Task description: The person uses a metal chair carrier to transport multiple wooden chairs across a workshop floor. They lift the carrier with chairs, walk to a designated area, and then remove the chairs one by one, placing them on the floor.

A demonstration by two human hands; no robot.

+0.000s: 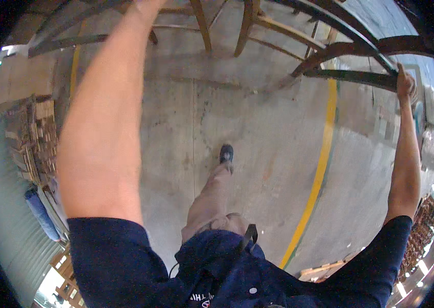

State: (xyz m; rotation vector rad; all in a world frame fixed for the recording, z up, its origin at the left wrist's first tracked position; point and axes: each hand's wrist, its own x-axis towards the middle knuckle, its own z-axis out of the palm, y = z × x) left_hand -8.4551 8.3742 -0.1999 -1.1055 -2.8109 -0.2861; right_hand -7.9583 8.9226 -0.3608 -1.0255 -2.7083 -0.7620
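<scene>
Navy shirt (217, 277) fills the bottom edge, both arms raised. Right grip (404, 82) wraps tight on a dark wood frame (360, 77) held overhead, upper right. Left grip runs out of shot at top, can't tell its state. Below: concrete floor (258, 128) w/ yellow line (322, 164), my shoe (226, 153) mid-step.

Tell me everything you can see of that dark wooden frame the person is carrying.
The dark frame looks like stained wood: curved and straight bars joined at angles, seemingly part of a chair. It is held up above the concrete floor, at the picture's upper right. The right hand grips one bar's end. Lighter wooden legs stand beside it. The left hand runs out of view at the top.
</scene>
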